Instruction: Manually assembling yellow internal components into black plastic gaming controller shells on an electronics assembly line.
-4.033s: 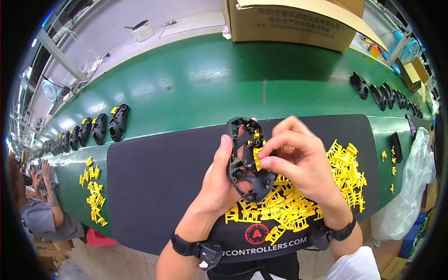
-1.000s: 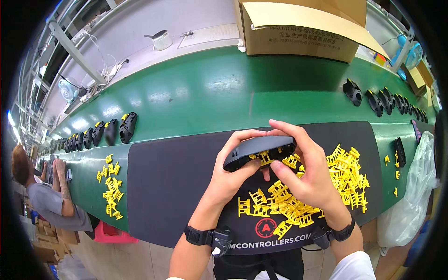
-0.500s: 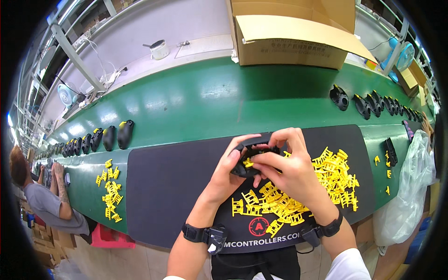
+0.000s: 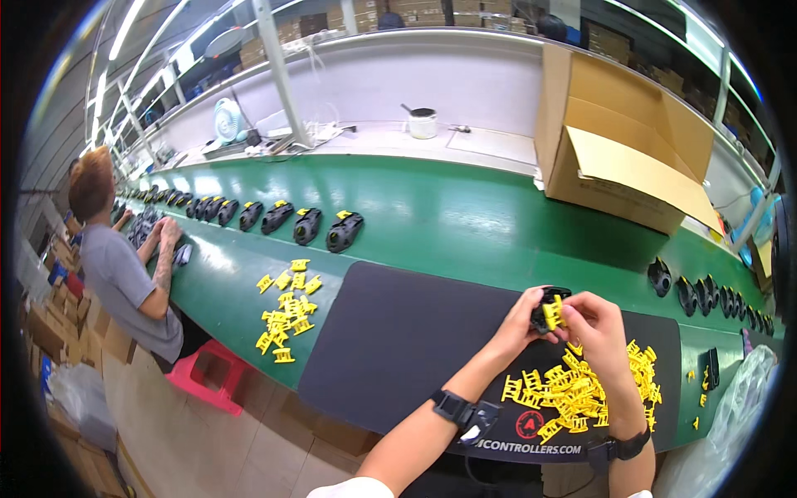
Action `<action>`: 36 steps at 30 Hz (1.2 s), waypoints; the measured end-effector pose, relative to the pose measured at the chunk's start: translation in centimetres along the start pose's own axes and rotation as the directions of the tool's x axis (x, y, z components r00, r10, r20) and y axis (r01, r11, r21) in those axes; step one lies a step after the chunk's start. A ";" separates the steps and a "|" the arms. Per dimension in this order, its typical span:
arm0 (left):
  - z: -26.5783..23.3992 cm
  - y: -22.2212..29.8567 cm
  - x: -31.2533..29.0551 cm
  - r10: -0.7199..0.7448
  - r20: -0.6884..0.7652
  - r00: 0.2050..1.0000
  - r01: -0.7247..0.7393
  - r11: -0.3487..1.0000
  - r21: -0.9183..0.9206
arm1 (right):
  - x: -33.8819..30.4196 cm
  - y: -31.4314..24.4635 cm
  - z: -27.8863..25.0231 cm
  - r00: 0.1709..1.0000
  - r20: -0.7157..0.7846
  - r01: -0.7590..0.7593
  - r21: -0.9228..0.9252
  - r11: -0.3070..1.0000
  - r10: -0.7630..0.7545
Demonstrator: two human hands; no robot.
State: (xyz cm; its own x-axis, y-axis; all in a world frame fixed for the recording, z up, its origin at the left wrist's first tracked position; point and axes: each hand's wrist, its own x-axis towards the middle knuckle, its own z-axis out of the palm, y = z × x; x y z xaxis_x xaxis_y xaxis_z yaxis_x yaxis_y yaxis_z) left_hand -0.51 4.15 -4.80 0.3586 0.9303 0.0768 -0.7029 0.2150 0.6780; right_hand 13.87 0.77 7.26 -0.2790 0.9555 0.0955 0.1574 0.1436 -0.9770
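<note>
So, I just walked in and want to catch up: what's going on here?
A person's left hand holds a black shell over the dark mat, while the right hand is at a yellow piece against it. More yellow pieces lie heaped on the mat. Other black shells line the green bench, and a co-worker is off to the left.

Through the head camera I saw a long green bench along a pale wall. Strip lights glowed overhead, and a pink stool stood on the tiled floor.
</note>
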 end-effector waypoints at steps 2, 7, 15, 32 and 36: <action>-2.5 -1.8 -0.3 0.259 -0.073 0.963 -0.245 0.957 0.156 | 1.6 -1.1 4.7 0.976 0.218 -0.015 0.041 0.999 0.006; -2.8 0.5 0.5 -0.306 -0.148 0.941 0.291 0.950 -0.112 | 6.3 -3.0 16.7 0.883 0.463 0.086 -0.326 0.941 0.080; -0.3 -0.1 1.4 -0.325 -0.127 0.937 0.312 0.943 -0.113 | 11.6 -2.0 25.4 0.899 0.407 -0.129 -0.097 0.987 0.158; 0.7 4.0 -1.7 0.103 -0.043 0.994 -0.108 0.984 -0.139 | -6.6 3.5 2.1 0.921 0.302 0.387 -0.782 0.489 -0.246; 1.2 4.2 -2.5 0.135 -0.056 0.989 -0.142 0.981 -0.129 | -6.6 3.9 2.0 0.903 0.335 0.427 -0.766 0.481 -0.268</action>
State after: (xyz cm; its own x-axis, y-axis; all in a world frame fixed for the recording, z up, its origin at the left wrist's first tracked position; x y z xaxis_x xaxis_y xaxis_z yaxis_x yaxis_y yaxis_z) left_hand -3.66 2.35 -1.27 0.2251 0.9660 0.1270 -0.8200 0.1175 0.5601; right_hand 14.45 -5.50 2.42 -0.6114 0.7384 0.2846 0.6823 0.6741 -0.2831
